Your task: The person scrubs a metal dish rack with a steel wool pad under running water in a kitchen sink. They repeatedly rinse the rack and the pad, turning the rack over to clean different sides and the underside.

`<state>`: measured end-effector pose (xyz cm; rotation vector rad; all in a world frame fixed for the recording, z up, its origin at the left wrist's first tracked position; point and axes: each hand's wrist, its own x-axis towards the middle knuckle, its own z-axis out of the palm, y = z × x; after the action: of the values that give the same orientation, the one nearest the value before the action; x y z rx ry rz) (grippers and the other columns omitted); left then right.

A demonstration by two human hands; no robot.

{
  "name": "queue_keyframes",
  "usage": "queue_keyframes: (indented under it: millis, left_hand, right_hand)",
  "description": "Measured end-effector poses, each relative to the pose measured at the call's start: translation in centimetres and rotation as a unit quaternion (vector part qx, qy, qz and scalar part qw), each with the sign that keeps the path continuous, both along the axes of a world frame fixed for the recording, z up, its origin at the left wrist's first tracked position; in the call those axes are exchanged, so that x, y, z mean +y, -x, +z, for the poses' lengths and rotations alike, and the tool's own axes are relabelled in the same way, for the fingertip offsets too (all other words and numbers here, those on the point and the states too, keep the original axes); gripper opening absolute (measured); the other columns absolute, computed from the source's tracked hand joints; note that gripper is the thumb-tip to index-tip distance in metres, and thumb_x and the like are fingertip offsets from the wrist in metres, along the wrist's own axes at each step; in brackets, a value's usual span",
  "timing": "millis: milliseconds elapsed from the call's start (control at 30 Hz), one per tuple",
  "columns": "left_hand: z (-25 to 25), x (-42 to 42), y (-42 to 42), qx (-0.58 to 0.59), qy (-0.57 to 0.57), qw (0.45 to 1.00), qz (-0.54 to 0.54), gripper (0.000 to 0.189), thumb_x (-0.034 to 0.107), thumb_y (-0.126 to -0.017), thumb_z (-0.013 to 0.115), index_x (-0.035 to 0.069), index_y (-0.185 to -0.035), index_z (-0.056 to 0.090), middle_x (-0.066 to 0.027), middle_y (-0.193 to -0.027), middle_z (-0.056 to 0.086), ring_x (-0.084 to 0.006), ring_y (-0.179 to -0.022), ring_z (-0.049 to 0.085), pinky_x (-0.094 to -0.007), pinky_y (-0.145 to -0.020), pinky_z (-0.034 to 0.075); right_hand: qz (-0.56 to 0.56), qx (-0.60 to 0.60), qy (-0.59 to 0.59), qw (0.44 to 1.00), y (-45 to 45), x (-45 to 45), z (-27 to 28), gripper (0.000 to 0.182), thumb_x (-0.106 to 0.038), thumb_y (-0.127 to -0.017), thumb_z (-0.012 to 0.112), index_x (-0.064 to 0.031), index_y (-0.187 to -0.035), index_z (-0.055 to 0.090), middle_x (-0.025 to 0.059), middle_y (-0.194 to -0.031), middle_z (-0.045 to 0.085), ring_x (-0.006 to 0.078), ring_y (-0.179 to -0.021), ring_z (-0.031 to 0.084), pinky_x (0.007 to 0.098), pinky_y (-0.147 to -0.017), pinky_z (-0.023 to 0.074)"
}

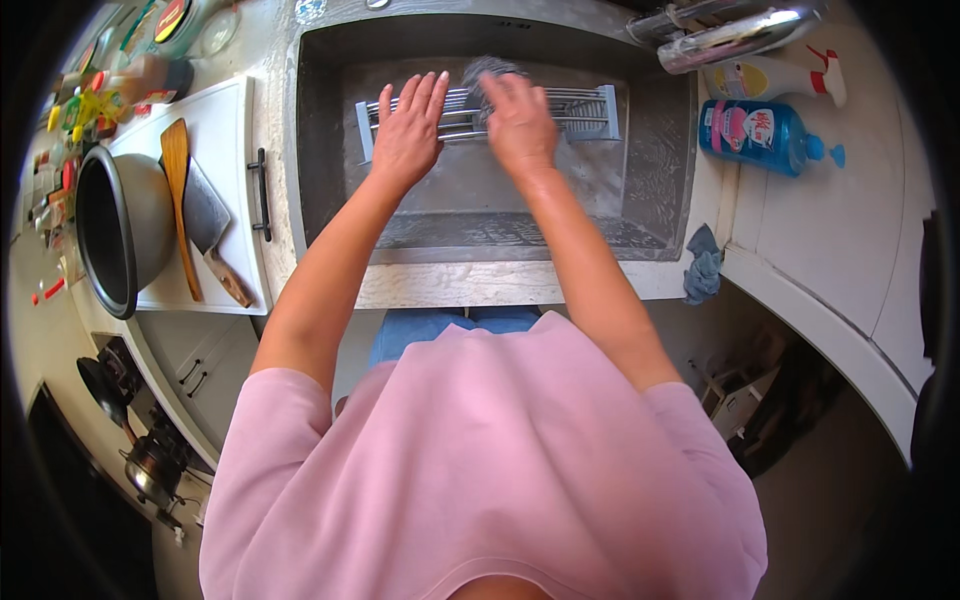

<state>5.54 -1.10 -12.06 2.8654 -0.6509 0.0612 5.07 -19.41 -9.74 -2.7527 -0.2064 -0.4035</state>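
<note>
A metal wire rack [581,105] with grey end pieces lies in the grey sink [480,193]. My left hand [409,131] rests flat over the rack's left part, its fingers straight and slightly spread across the bars. Over the middle of the rack, my right hand [523,124] is blurred, with its fingers bent over a dark, mesh-like scrubber [491,66]. The scrubber shows past the fingertips and beside the hand. Parts of the bars are hidden beneath both hands.
A chrome faucet [731,41] overhangs the sink's back right corner. Right of the basin lie a blue detergent bottle [750,135], a spray bottle [757,77] and a crumpled cloth [703,270]. Leftward, a white board [238,195] bears a cleaver [206,206], a wooden spatula [177,202] and a pot [150,217].
</note>
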Motion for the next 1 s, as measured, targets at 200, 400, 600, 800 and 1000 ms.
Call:
queue_keyframes:
  millis: [200, 400, 600, 800, 1000]
  left_hand:
    - [-0.2, 0.8, 0.1, -0.012, 0.019, 1.000, -0.010, 0.087, 0.011, -0.074, 0.067, 0.004, -0.151, 0.028, -0.0126, -0.147, 0.043, -0.0274, -0.139, 0.037, -0.0478, -0.116, 0.024]
    - [0.5, 1.8, 0.3, 0.003, 0.041, 0.999, -0.035, 0.093, 0.015, -0.070, 0.074, 0.002, -0.150, 0.028, -0.0137, -0.147, 0.042, -0.0285, -0.139, 0.036, -0.0442, -0.116, 0.025]
    - [-0.1, 1.9, 0.6, 0.010, 0.128, 0.992, -0.011, 0.066, 0.012, -0.068, 0.078, 0.003, -0.126, 0.050, -0.0138, -0.123, 0.056, -0.0317, -0.121, 0.049, -0.0415, -0.106, 0.036]
    - [-0.9, 2.2, 2.0, 0.014, 0.124, 0.988, -0.089, 0.048, 0.004, -0.075, 0.066, 0.005, -0.121, 0.054, -0.0121, -0.114, 0.057, -0.0307, -0.112, 0.052, -0.0416, -0.100, 0.041]
    - [-0.3, 3.0, 5.0, 0.013, 0.123, 0.985, -0.117, 0.046, 0.003, -0.072, 0.064, 0.005, -0.117, 0.054, -0.0119, -0.112, 0.058, -0.0303, -0.106, 0.053, -0.0423, -0.094, 0.041]
  right_hand:
    - [-0.006, 0.052, 0.082, 0.995, -0.4, -5.6, -1.0, 0.054, -0.005, -0.072, 0.071, -0.0220, -0.123, 0.064, 0.0001, -0.120, 0.059, 0.0259, -0.103, 0.057, 0.0368, -0.087, 0.0523]
    - [0.000, 0.032, 0.027, 0.999, -2.4, -2.5, 1.3, 0.046, -0.005, -0.074, 0.068, -0.0222, -0.116, 0.068, 0.0001, -0.115, 0.061, 0.0253, -0.104, 0.058, 0.0381, -0.087, 0.0523]
    - [-0.032, 0.123, 0.116, 0.985, 0.0, -7.4, 0.1, 0.031, -0.007, -0.074, 0.064, -0.0205, -0.101, 0.073, 0.0034, -0.108, 0.066, 0.0296, -0.100, 0.059, 0.0394, -0.084, 0.0525]
    - [-0.032, 0.299, -0.123, 0.946, 1.7, -11.8, 1.5, 0.041, 0.003, -0.073, 0.053, -0.0143, -0.104, 0.073, 0.0089, -0.113, 0.066, 0.0316, -0.107, 0.060, 0.0404, -0.093, 0.0487]
    - [0.125, 0.270, -0.163, 0.941, -1.6, -8.2, 0.3, 0.038, 0.009, -0.073, 0.049, -0.0115, -0.096, 0.071, 0.0080, -0.108, 0.067, 0.0303, -0.108, 0.060, 0.0386, -0.096, 0.0454]
